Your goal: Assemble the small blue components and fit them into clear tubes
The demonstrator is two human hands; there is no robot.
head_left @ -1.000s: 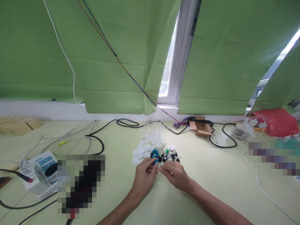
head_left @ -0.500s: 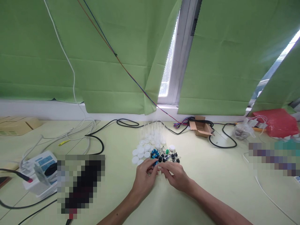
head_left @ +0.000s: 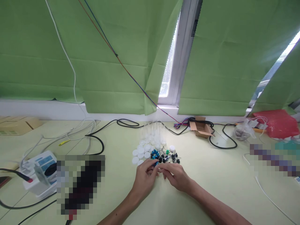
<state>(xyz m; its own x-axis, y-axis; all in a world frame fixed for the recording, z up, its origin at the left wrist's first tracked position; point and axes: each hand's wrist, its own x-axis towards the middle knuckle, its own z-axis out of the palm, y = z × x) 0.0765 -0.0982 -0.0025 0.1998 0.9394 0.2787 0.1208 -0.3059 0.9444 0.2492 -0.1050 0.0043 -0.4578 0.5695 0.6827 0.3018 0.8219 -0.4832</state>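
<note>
Just beyond two hands (head_left: 145, 175), one blue heap (head_left: 155, 153).

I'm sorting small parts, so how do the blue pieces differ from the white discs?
The blue pieces bunch in one tight heap; the white discs spread over a wider patch. The white discs are round; the blue pieces look knobbly. Each white disc looks larger than a single blue piece. Both groups lie on the table.
</note>
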